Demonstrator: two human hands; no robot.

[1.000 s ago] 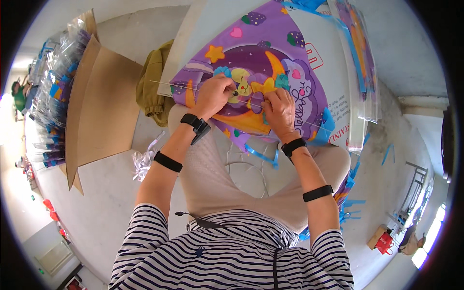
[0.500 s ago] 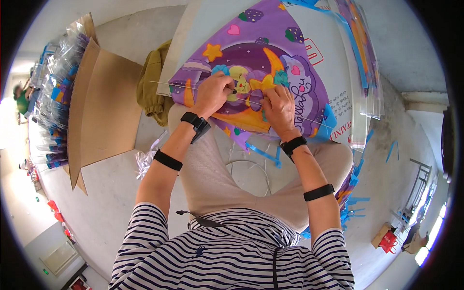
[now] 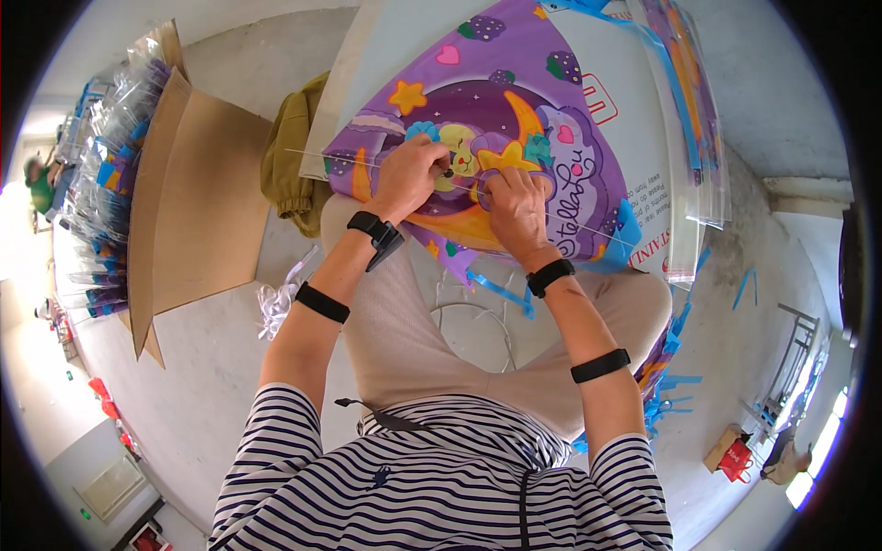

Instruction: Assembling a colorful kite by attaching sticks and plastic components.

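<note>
A purple kite (image 3: pixel 496 115) printed with stars, berries and a cartoon figure lies spread across a pale board over my knees. Across it runs a thin white rod (image 3: pixel 308 152), one end sticking out past the kite's left edge. My left hand (image 3: pixel 409 179) is closed, thumb and finger pinching the rod beside a small black fitting (image 3: pixel 448 173). Close to its right, my right hand (image 3: pixel 519 209) is closed on the same rod with bent fingers. Both hands hide parts of the rod, and what lies under the fingertips is hard to see.
The pale printed board (image 3: pixel 367 55) lies beneath the kite. Clear-wrapped packs (image 3: pixel 684 101) are stacked at its right edge. At left stands a cardboard box (image 3: pixel 207 184) by many plastic-wrapped packs, with an olive cloth (image 3: pixel 294 156) between. White ribbon (image 3: pixel 276 308) and blue strips lie on the floor.
My right hand has slid left along the rod, closer to my left hand. The left hand stays at the black fitting, and the kite has shifted only slightly.
</note>
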